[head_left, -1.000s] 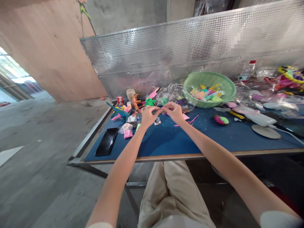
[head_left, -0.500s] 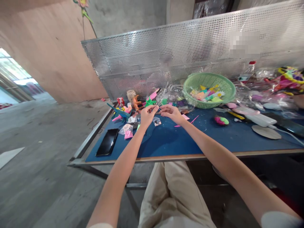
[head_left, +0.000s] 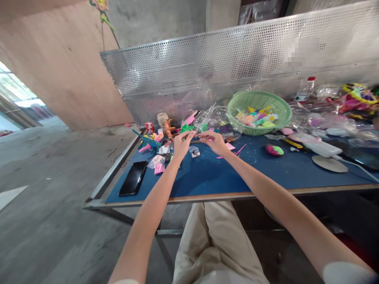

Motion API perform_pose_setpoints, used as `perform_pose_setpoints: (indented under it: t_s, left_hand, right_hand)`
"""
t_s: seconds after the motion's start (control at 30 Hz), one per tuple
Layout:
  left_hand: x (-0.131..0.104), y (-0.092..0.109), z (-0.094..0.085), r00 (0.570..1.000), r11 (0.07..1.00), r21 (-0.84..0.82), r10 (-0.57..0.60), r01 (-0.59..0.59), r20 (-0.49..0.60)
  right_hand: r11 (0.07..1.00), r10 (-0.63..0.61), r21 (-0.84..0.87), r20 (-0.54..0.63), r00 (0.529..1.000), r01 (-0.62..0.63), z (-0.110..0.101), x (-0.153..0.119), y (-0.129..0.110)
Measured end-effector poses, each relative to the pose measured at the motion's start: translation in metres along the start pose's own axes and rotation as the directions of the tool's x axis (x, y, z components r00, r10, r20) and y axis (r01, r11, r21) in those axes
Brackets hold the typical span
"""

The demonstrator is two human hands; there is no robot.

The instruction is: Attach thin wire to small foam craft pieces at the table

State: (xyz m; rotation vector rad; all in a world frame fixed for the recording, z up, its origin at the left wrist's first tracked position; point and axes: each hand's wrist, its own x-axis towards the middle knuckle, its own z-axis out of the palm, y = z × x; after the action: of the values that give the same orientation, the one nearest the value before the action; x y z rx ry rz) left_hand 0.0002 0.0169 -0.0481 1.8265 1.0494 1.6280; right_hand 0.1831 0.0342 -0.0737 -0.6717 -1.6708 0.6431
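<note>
Above the middle of the blue table, my left hand (head_left: pixel 181 146) is closed in a pinch, thumb against forefinger. Facing it a short gap away, my right hand (head_left: pixel 215 142) is pinched too. A thin pale strand (head_left: pixel 196 134) runs between the fingertips of both; whether it is wire or thread, I cannot tell. Just behind the fingers lie a green clay-like figure (head_left: pixel 186 127) and a tangle of clear strands and film (head_left: pixel 209 114). A small clear packet (head_left: pixel 194 151) rests on the table beside my left hand.
A black phone (head_left: pixel 133 178) lies at the left front of the blue table (head_left: pixel 213 181). Toy figures, including a teal one (head_left: pixel 149 141), crowd the left back. A green basket (head_left: pixel 259 130) with colourful pieces stands behind my right hand. A white charger-like device (head_left: pixel 318 146) with a cable lies right.
My fingertips have shifted slightly on the strand, and both hands stay close together. The whole view has moved a little. Objects on the table look the same.
</note>
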Motion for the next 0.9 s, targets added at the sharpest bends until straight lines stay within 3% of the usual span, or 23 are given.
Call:
perform_pose_setpoints:
  t_s: [0.1,0.23,0.53,0.63,0.77,0.9]
  left_hand:
    - [-0.001,0.004,-0.001,1.0,0.999,0.044,0.016,-0.015,-0.012]
    - [-0.002,0.008,-0.001,0.998,0.999,0.032,0.015,-0.017,0.055]
    - [-0.003,0.012,-0.001,0.995,1.0,-0.005,0.026,-0.026,0.094]
    - [-0.003,0.01,0.0,0.993,0.999,-0.021,0.039,-0.037,0.11]
    - [-0.004,0.011,0.0,0.994,0.994,0.09,0.05,-0.059,0.095]
    - [-0.006,0.012,0.0,0.99,0.971,0.199,0.126,-0.135,0.056]
  right_hand:
    - [0.995,-0.06,-0.085,-0.003,0.998,0.06,-0.001,0.001,-0.002]
    - [0.993,-0.074,-0.095,-0.026,0.997,0.071,-0.002,0.001,-0.004]
    - [0.987,0.058,-0.141,-0.13,0.99,-0.077,-0.003,0.001,-0.005]
    - [0.979,0.145,-0.133,-0.074,0.987,-0.153,-0.006,0.001,-0.005]
    - [0.984,0.178,-0.026,0.075,0.981,-0.177,-0.01,0.003,-0.005]
    - [0.977,0.206,-0.063,0.018,0.978,-0.204,-0.012,0.003,-0.003]
